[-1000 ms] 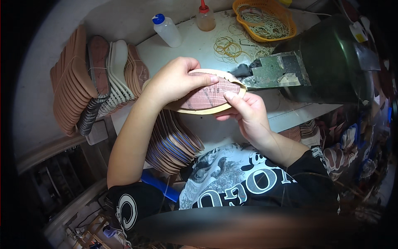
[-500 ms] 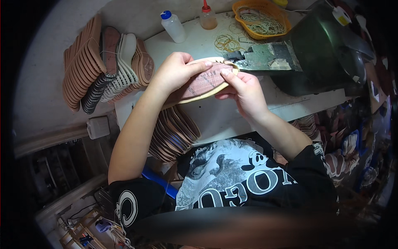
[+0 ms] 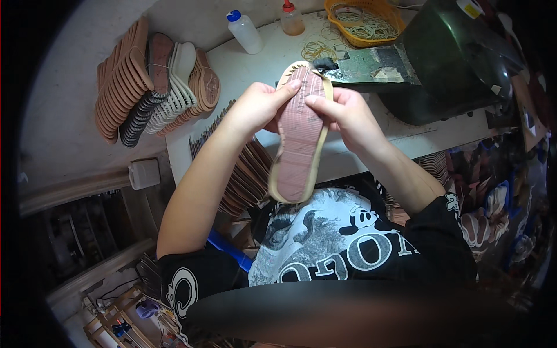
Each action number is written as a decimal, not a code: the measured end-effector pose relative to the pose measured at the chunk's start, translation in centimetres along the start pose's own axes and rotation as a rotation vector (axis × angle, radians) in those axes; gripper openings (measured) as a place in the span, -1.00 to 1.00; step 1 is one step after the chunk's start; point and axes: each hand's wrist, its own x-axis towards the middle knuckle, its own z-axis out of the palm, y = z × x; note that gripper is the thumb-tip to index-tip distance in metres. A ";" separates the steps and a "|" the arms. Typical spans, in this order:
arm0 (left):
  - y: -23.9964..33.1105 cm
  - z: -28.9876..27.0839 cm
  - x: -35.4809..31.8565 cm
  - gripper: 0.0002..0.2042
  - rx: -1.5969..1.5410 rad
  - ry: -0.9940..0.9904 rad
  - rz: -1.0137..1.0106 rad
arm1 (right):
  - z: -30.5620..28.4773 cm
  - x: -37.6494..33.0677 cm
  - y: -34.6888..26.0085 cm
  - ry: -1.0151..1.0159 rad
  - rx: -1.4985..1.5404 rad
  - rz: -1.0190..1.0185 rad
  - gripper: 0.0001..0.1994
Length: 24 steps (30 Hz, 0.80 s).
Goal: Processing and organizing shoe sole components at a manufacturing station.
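Both my hands hold a shoe insole [image 3: 300, 145] with a reddish-brown ribbed face and a pale yellowish folded rim. Its toe end points away from me, with small pleats along the rim there. My left hand [image 3: 264, 107] grips the left edge, thumb lying on the face. On the opposite edge my right hand [image 3: 345, 113] is closed, thumb also pressed on the face and fingers underneath. The toe end is at the tip of the dark green machine's arm [image 3: 371, 68]; whether they touch I cannot tell.
Bundled insoles [image 3: 122, 87] stand stacked at the left. More insoles [image 3: 238, 168] lie in a row beneath my left forearm. At the back of the white table [image 3: 406, 130] are a blue-capped bottle [image 3: 246, 36], a red-tipped bottle [image 3: 292, 22] and a yellow basket [image 3: 362, 42] of rubber bands.
The insole has turned from lying slantwise to nearly upright in view, its heel end swinging toward me. Both hands have kept their hold on it.
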 end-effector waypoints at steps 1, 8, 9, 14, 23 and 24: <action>-0.1 0.2 -0.2 -0.47 -0.016 -0.017 0.003 | 0.4 -1.1 -0.5 -0.005 -0.009 0.049 -0.72; 0.2 1.6 -2.2 -0.54 -0.099 -0.147 0.018 | -1.7 -2.9 -0.9 -0.089 -0.163 0.083 -0.75; 0.3 1.2 -2.2 -0.57 0.003 -0.122 0.023 | -1.8 -2.7 -1.0 -0.081 -0.159 0.084 -0.75; -1.4 1.7 -0.9 -0.63 -0.110 0.105 0.169 | -1.9 -0.6 -1.0 -0.114 -0.103 0.145 -0.75; -1.6 0.8 -0.2 -0.62 -0.082 0.222 0.177 | -3.9 -1.3 -0.1 -0.193 -0.177 0.240 -0.70; -1.7 0.5 0.0 -0.62 -0.072 0.235 0.179 | -3.9 -2.4 -0.3 -0.230 -0.200 0.278 -0.69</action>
